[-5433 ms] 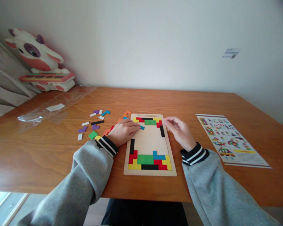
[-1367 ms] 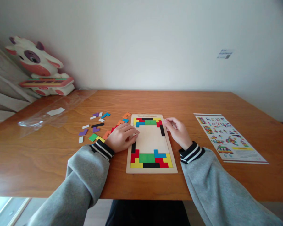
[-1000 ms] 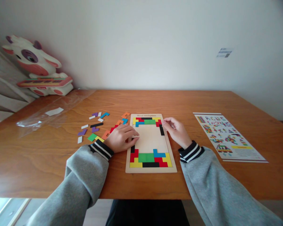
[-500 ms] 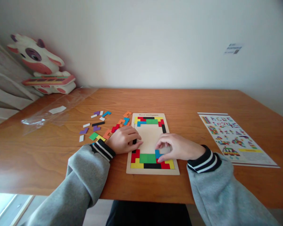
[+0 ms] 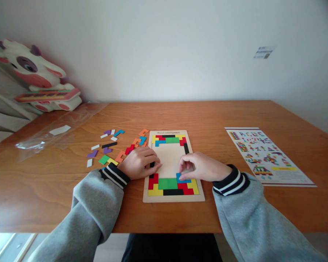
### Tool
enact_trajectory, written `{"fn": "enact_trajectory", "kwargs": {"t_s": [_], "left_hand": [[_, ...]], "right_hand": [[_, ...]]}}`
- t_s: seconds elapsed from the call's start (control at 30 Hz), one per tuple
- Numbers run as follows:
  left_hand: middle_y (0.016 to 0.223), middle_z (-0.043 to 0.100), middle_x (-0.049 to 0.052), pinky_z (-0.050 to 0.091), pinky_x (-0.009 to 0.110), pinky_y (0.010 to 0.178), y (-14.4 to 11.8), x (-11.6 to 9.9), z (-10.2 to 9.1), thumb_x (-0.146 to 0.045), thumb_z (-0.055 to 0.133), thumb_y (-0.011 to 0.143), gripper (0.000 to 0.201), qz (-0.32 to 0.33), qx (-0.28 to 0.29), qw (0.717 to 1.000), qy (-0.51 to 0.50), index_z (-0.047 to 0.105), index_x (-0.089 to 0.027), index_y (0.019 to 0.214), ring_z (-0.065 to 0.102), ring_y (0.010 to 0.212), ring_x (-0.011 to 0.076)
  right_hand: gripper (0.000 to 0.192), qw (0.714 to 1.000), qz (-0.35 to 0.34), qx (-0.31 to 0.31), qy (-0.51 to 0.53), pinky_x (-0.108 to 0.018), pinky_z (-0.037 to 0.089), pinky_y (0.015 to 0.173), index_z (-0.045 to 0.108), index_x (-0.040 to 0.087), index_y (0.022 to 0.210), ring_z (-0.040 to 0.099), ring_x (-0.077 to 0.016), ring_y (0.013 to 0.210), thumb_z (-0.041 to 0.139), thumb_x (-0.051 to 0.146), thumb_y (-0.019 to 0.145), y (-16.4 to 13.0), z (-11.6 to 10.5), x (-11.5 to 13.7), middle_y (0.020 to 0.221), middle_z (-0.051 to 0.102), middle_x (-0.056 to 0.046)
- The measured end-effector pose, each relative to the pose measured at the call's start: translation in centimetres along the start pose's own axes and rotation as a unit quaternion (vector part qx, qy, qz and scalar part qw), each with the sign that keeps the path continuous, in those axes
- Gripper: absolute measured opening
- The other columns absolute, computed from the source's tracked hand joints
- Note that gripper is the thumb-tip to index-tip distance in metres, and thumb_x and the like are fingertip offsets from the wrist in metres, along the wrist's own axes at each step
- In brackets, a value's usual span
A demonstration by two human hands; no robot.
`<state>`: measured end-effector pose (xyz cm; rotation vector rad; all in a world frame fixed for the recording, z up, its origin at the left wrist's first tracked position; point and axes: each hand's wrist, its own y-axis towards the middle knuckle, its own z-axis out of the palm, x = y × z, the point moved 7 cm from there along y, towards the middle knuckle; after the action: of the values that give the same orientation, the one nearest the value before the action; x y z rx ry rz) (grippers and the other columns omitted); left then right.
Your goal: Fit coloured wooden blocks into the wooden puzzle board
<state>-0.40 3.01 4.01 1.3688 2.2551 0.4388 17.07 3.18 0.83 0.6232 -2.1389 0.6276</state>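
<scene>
A wooden puzzle board (image 5: 168, 154) lies on the table in front of me, with coloured block pieces along its edges and bare wood in the middle. My left hand (image 5: 140, 162) rests across its left edge, fingers loosely bent and apart, partly covering a black piece (image 5: 152, 165). At the lower right, my right hand (image 5: 198, 166) has thumb and fingertips close together on a blue puzzle piece (image 5: 186, 180), which lies flat beside a green piece (image 5: 168, 183). Part of the blue piece is hidden under the thumb.
Loose puzzle pieces (image 5: 107, 145) in several colours lie left of the board. A printed pattern sheet (image 5: 265, 153) lies to the right. A clear plastic bag (image 5: 54, 134) and a cow-shaped toy keyboard (image 5: 43, 80) are at the back left.
My right thumb has moved up from the red piece onto the blue one, closer to the fingertips. My left hand stays at the board's left edge. The whole view has shifted slightly.
</scene>
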Motion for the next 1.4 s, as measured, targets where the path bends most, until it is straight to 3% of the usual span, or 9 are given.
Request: {"fn": "enact_trajectory", "kwargs": {"t_s": [0.17,0.53,0.73,1.0,1.2,1.4], "left_hand": [[0.083,0.07,0.005,0.052,0.028,0.073,-0.1,0.1,0.1,-0.025,0.062,0.093,0.014,-0.003,0.005,1.0,0.001,0.07,-0.017,0.085,0.064,0.076,0.0159],[0.085,0.069,0.006,0.052,0.027,0.072,-0.1,0.3,0.3,-0.028,0.062,0.093,0.016,-0.011,0.016,1.0,-0.003,0.071,-0.018,0.085,0.063,0.077,0.0158],[0.085,0.069,0.006,0.052,0.026,0.072,-0.1,0.3,0.2,-0.028,0.061,0.093,0.016,-0.016,0.019,1.0,-0.002,0.071,-0.018,0.085,0.063,0.078,0.0157],[0.085,0.068,0.006,0.052,0.027,0.072,-0.1,0.1,0.1,-0.028,0.062,0.093,0.015,-0.013,0.009,1.0,-0.004,0.071,-0.018,0.086,0.063,0.078,0.0159],[0.085,0.068,0.006,0.052,0.028,0.074,-0.1,0.2,0.3,-0.027,0.061,0.093,0.015,-0.013,0.016,1.0,-0.001,0.071,-0.018,0.086,0.064,0.078,0.0163],[0.085,0.069,0.006,0.052,0.027,0.073,-0.1,0.2,0.3,-0.027,0.062,0.093,0.014,-0.009,0.015,1.0,-0.001,0.07,-0.018,0.086,0.064,0.077,0.0161]], "right_hand": [[0.045,1.0,-0.015,0.003,0.017,-0.028,0.046,0.071,0.071,0.016,0.1,0.058,-0.0154,0.077,0.088,0.038,0.065,0.2,0.3,-0.3,0.095,0.077,-0.005],[0.034,0.999,-0.028,0.036,-0.005,-0.028,0.048,0.071,0.076,0.017,0.105,0.06,-0.0157,0.078,0.079,0.035,0.076,0.1,0.5,-0.2,0.092,0.075,-0.005],[0.049,0.997,-0.063,0.013,-0.041,-0.031,0.05,0.082,0.074,0.015,0.107,0.063,-0.0195,0.091,0.085,0.044,0.069,0.0,0.1,0.7,0.105,0.071,-0.009],[0.038,0.996,-0.075,0.04,-0.034,-0.032,0.051,0.085,0.073,0.017,0.105,0.065,-0.0192,0.093,0.081,0.037,0.074,-0.1,0.5,0.8,0.104,0.073,-0.007],[0.023,0.995,-0.067,0.07,0.023,-0.029,0.052,0.076,0.071,0.016,0.097,0.066,-0.0161,0.081,0.076,0.029,0.079,-0.2,1.1,0.7,0.09,0.071,-0.005],[0.036,0.994,-0.096,0.056,-0.002,-0.028,0.05,0.074,0.07,0.016,0.1,0.062,-0.0149,0.08,0.081,0.038,0.074,-0.1,1.0,1.0,0.097,0.066,-0.005]]}}
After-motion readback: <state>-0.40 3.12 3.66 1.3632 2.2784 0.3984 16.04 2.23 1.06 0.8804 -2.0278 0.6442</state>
